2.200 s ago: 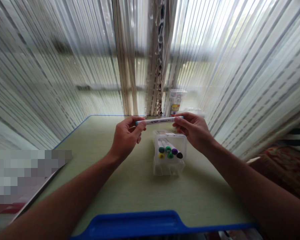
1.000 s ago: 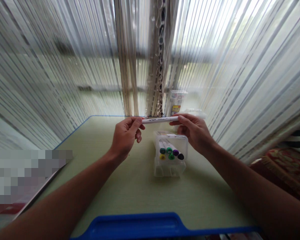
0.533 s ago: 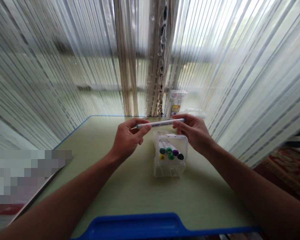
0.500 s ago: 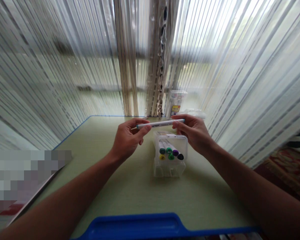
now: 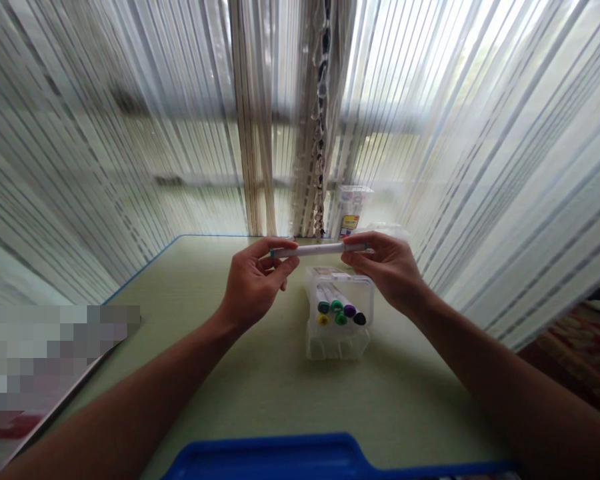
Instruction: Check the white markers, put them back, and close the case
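Observation:
A white marker pen (image 5: 316, 250) is held level above the green table (image 5: 260, 373). My left hand (image 5: 253, 287) pinches its left end, where a teal cap shows. My right hand (image 5: 387, 270) pinches its right end. Just below the pen, a clear plastic box (image 5: 338, 333) lies on the table with several markers inside, their caps yellow, green, purple and black facing me.
Striped sheer curtains hang close round the table's far and side edges. A clear container with a yellow label (image 5: 351, 212) stands at the back by the window. A blue tray rim (image 5: 265, 457) lies along the near edge. A blurred patch covers the left.
The pen has stayed between both hands and tilted slightly back to level. The view has shifted a little, so hands and box sit slightly lower in the picture.

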A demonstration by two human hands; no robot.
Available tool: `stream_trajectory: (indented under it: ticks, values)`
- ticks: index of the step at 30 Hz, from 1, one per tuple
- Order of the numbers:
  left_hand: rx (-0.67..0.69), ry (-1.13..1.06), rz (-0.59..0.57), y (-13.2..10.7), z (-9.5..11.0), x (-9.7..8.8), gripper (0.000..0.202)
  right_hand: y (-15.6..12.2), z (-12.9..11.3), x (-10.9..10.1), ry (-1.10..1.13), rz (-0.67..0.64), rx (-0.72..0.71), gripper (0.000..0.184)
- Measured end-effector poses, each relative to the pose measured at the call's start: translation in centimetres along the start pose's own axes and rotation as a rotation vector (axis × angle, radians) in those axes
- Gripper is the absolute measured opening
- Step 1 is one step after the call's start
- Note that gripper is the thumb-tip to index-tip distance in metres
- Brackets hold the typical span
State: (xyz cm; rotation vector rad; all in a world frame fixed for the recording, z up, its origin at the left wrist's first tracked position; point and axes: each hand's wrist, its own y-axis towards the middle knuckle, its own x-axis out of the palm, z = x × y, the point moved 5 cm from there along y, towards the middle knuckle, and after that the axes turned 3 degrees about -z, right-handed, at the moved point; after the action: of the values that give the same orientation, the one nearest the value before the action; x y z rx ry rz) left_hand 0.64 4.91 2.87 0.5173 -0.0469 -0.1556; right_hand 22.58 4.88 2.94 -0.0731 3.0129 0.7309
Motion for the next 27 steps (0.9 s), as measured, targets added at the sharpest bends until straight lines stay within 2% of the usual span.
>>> stream_trajectory:
  ticks: [12, 20, 27]
  values:
    - [-0.057, -0.047, -0.014, 0.2, -0.2, -0.1, 0.028, 0.2, 0.4, 0.0, 0.081, -0.021, 0.042, 0.02]
    - [-0.134, -0.243, -0.004, 0.5, -1.2, -0.2, 0.029, 0.4, 0.8, 0.1, 0.155, -0.029, 0.093, 0.024]
    - [-0.189, -0.329, -0.022, 0.4, -1.0, 0.1, 0.026, 0.5, 1.1, -0.1, 0.172, -0.025, 0.096, 0.025]
